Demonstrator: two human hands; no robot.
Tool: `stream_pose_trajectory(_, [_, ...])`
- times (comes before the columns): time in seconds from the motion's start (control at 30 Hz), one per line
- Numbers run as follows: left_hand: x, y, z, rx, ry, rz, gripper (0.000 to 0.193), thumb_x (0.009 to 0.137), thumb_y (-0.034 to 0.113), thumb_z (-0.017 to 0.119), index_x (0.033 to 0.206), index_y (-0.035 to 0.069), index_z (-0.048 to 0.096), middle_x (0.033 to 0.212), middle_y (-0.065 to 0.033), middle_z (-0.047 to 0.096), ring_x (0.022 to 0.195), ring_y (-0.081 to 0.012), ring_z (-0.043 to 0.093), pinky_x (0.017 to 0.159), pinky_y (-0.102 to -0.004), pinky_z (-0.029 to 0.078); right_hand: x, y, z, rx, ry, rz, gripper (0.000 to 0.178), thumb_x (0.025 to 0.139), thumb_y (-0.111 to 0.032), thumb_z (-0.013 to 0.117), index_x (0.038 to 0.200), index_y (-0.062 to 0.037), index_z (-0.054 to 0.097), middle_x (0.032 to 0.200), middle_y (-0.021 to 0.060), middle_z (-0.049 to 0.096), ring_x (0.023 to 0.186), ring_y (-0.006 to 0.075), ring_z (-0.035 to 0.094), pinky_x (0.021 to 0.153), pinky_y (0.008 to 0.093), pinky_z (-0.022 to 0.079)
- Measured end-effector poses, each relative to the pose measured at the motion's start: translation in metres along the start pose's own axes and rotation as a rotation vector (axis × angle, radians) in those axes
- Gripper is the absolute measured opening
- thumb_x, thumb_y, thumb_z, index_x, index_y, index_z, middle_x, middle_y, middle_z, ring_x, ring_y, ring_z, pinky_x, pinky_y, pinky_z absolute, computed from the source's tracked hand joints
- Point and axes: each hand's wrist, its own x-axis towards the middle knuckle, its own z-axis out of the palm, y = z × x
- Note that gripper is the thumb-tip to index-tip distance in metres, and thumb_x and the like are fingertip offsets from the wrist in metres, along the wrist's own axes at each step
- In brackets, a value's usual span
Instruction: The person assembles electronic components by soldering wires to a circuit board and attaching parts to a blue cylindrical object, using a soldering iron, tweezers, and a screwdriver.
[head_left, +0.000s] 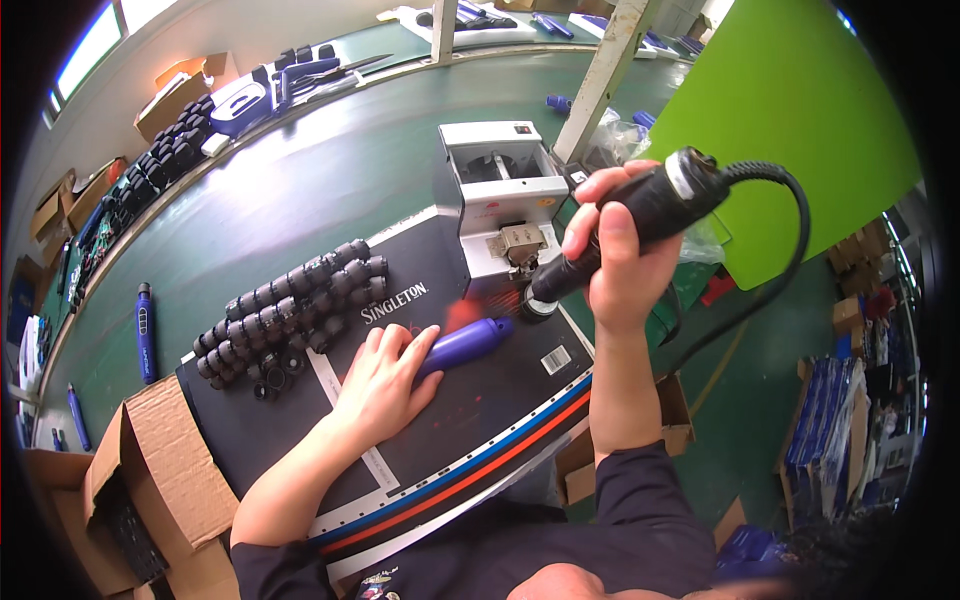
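My left hand (385,388) is closed around the lower part of a blue-purple cylindrical handle (468,342), which lies on a black mat (490,400). In my right hand (628,250) is a black corded electric screwdriver (662,205), held at a slant. Its nose points down beside the handle's far end; whether the two touch, I cannot tell. Just beyond that nose stands a white screw feeder (507,190) with an open top. To the left of my left hand, black ribbed round parts (290,305) lie stacked in rows, with a few loose ones at the near end.
An open cardboard box (165,470) sits at the lower left. The screwdriver's thick cord (800,215) loops down on the right. A post (605,75) and a green panel (790,140) rise behind the feeder. Blue tools (147,335) lie on the green tabletop at left.
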Motion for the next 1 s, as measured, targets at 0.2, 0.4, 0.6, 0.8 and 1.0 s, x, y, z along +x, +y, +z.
stream_pose_trajectory(0.2, [-0.001,0.0,0.0,-0.011,-0.017,-0.031,0.054,0.09,0.023,0.074,0.138,0.004,0.059,0.112,-0.0155,0.058,0.102,-0.0328,0.055,0.093,-0.0422,0.049,-0.013,-0.007,0.014,-0.028,-0.073,0.011,0.047,0.096,-0.018,0.072,0.129,-0.0007,0.043,0.099,0.0175,0.064,0.06,0.0157,0.062,0.058,0.0289,0.054])
stream_pose_trajectory(0.4, [0.001,0.001,0.001,-0.019,-0.015,-0.019,0.054,0.088,0.02,0.075,0.137,0.005,0.059,0.109,-0.0154,0.057,0.102,-0.0331,0.054,0.094,-0.0423,0.048,-0.026,0.012,0.015,0.008,-0.1,0.118,0.043,0.095,-0.012,0.072,0.126,-0.004,0.044,0.094,0.0143,0.061,0.06,0.0169,0.06,0.056,0.0296,0.054])
stream_pose_trajectory(0.6, [0.0,-0.001,-0.001,0.015,-0.018,-0.006,0.051,0.087,0.021,0.074,0.134,0.005,0.06,0.109,-0.0154,0.057,0.102,-0.0336,0.055,0.094,-0.0426,0.048,-0.034,0.013,0.011,0.056,-0.093,0.154,0.046,0.093,-0.018,0.077,0.124,-0.0048,0.045,0.091,0.012,0.06,0.059,0.0169,0.06,0.053,0.0296,0.054])
stream_pose_trajectory(0.8, [0.0,-0.002,0.001,-0.008,-0.02,-0.006,0.051,0.088,0.023,0.074,0.135,0.006,0.06,0.11,-0.0156,0.057,0.104,-0.034,0.056,0.094,-0.0425,0.048,-0.039,0.01,0.011,0.033,-0.043,0.143,0.066,0.09,-0.035,0.082,0.133,-0.0031,0.045,0.098,0.0143,0.064,0.062,0.0161,0.062,0.058,0.0289,0.054])
stream_pose_trajectory(1.0, [-0.003,-0.003,0.004,0.063,-0.02,0.005,0.05,0.091,0.03,0.072,0.133,0.006,0.061,0.116,-0.0152,0.059,0.108,-0.0328,0.057,0.095,-0.0433,0.048,-0.017,0.004,-0.049,-0.09,0.203,0.186,0.061,0.106,-0.039,0.06,0.146,0.0008,0.036,0.123,0.0164,0.062,0.071,0.0157,0.064,0.057,0.0274,0.05])
